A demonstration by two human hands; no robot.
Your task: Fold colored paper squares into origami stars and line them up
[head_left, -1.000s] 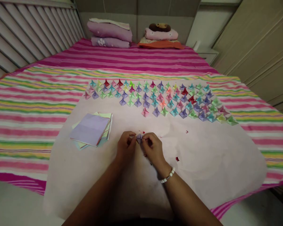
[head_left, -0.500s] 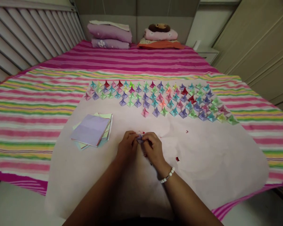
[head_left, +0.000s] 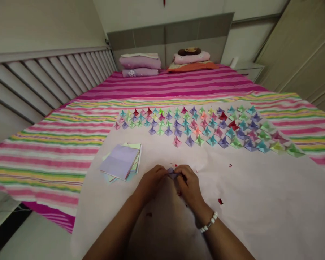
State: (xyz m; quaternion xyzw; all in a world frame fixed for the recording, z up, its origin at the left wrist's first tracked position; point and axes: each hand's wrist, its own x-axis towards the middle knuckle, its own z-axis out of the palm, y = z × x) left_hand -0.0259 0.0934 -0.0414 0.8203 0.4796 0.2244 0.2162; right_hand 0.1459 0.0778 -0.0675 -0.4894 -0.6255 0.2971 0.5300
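Observation:
Between my two hands is a small folded piece of purple paper (head_left: 172,173), low over the white sheet (head_left: 254,187). My left hand (head_left: 155,179) pinches its left side. My right hand (head_left: 189,182), with a white bead bracelet (head_left: 209,221) at the wrist, pinches its right side. Fingers cover part of the folds. To the left of my hands lies a stack of square papers (head_left: 119,161), purple on top. Beyond my hands stand rows of small folded paper shapes (head_left: 190,141) in purple, green, blue, pink and red.
Small dark red scraps (head_left: 220,201) lie scattered on the sheet. Beneath it a striped cloth (head_left: 51,159) covers the bed. Folded purple bedding (head_left: 141,62) and a pink pile (head_left: 191,57) sit by the headboard (head_left: 151,38). A slatted rail (head_left: 70,68) runs along the left.
The view has tilted up and shifted left, so things appear lower and farther right. Both hands still pinch the purple paper, with the fingers slightly moved.

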